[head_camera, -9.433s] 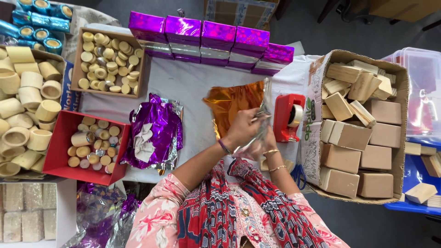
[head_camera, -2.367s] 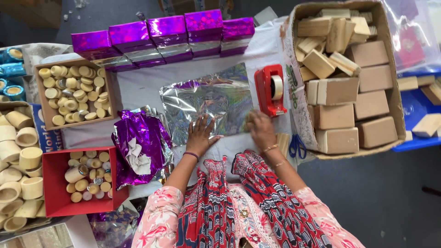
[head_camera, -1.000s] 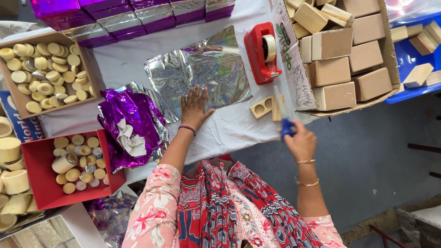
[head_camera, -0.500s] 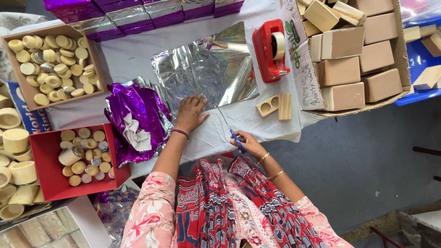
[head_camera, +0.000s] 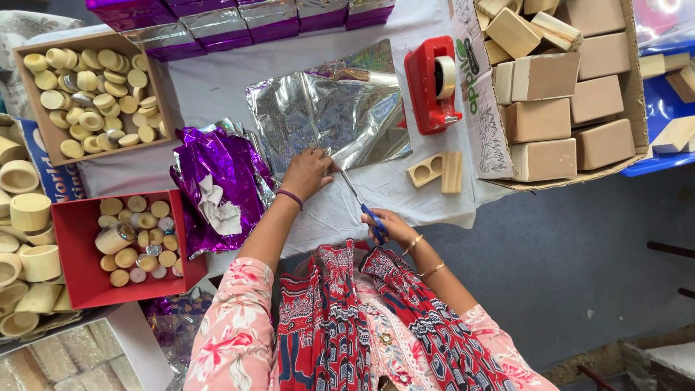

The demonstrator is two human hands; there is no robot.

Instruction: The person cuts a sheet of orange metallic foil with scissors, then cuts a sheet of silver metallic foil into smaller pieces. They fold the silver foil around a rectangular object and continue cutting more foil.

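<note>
A silver foil sheet [head_camera: 326, 116] lies flat on the white-covered table [head_camera: 217, 83]. My left hand [head_camera: 308, 172] presses down on its near edge. My right hand [head_camera: 387, 226] grips blue-handled scissors [head_camera: 362, 205], whose blades point up toward the foil's near edge beside my left hand. A small wooden block with two round holes [head_camera: 426, 170] and a plain wooden bar [head_camera: 452, 171] lie just right of the foil.
A red tape dispenser [head_camera: 433, 83] stands beside a cardboard box of wooden blocks [head_camera: 557, 87]. Crumpled purple foil [head_camera: 217, 185] lies left. A red box [head_camera: 87, 279] and a brown box [head_camera: 36, 123] hold round wooden pieces. Purple wrapped boxes [head_camera: 239, 18] line the far edge.
My right hand picked up the scissors from the right and brought them to the foil's near edge. My left hand stayed on the foil.
</note>
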